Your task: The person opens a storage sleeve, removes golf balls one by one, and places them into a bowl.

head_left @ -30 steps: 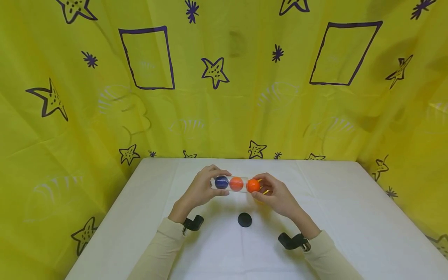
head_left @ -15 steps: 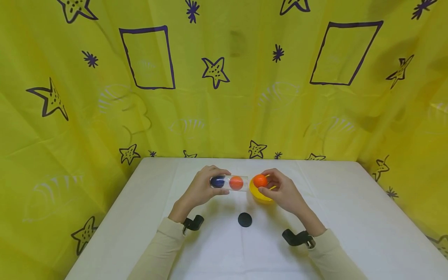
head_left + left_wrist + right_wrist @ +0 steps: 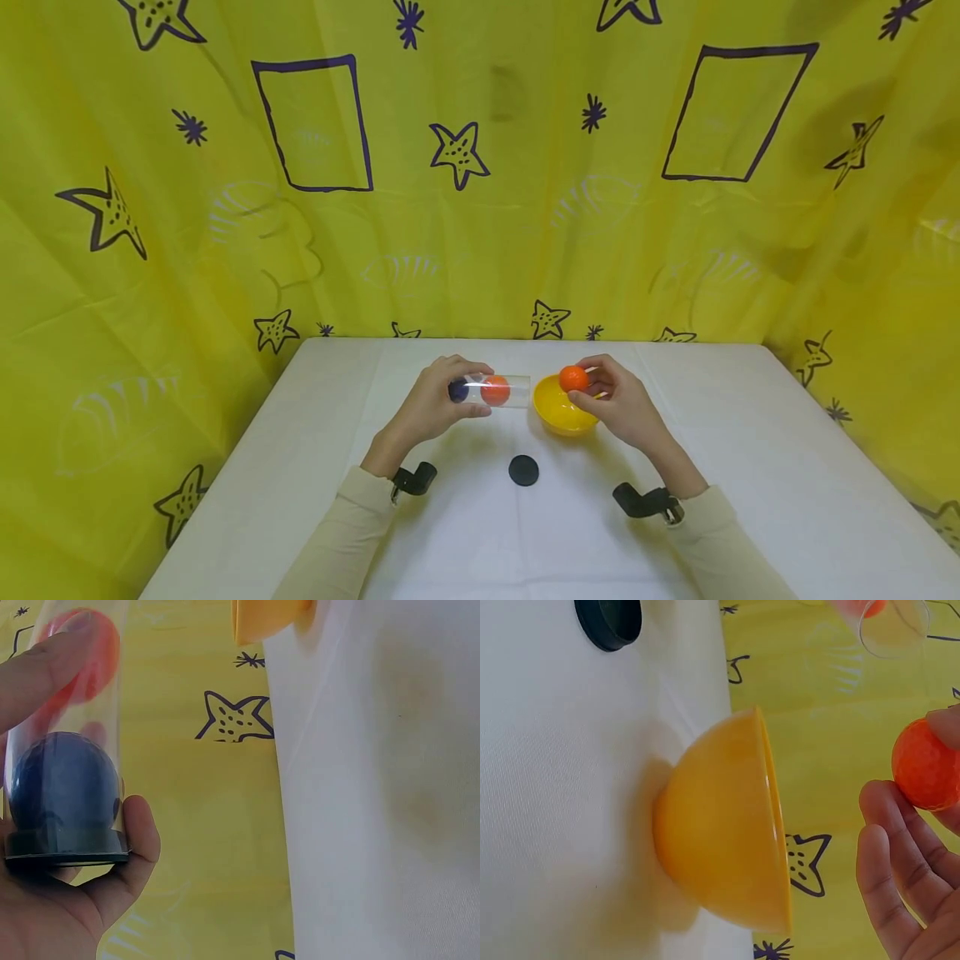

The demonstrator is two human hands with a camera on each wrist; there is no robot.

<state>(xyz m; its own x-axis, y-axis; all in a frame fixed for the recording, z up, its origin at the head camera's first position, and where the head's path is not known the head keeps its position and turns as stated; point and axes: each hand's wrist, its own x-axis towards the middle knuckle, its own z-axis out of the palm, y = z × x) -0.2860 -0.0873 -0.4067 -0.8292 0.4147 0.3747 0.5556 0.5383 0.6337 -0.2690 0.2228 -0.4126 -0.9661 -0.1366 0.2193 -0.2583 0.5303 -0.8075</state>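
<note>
My left hand [image 3: 435,400] grips a clear tube [image 3: 519,392] held sideways, its uncapped end towards the right. Inside the tube lie a dark blue ball [image 3: 66,784] by the dark end cap [image 3: 67,846] and an orange ball [image 3: 495,390] beside it. Between thumb and fingertips, my right hand [image 3: 618,402] pinches another orange ball, dimpled like a golf ball [image 3: 928,765]. That golf ball is above the yellow bowl [image 3: 558,414], near its far right rim. The inside of the bowl is partly hidden by the right hand.
A round dark lid [image 3: 523,471] lies on the white table [image 3: 450,533] in front of the bowl, between the forearms. Behind the table hangs a yellow curtain [image 3: 465,233] with star drawings. Each wrist wears a black camera mount.
My right hand has drawn the orange golf ball away from the tube's mouth, rightwards over the bowl. Inside the tube, the blue and orange balls have shifted left. The left hand has stayed in place.
</note>
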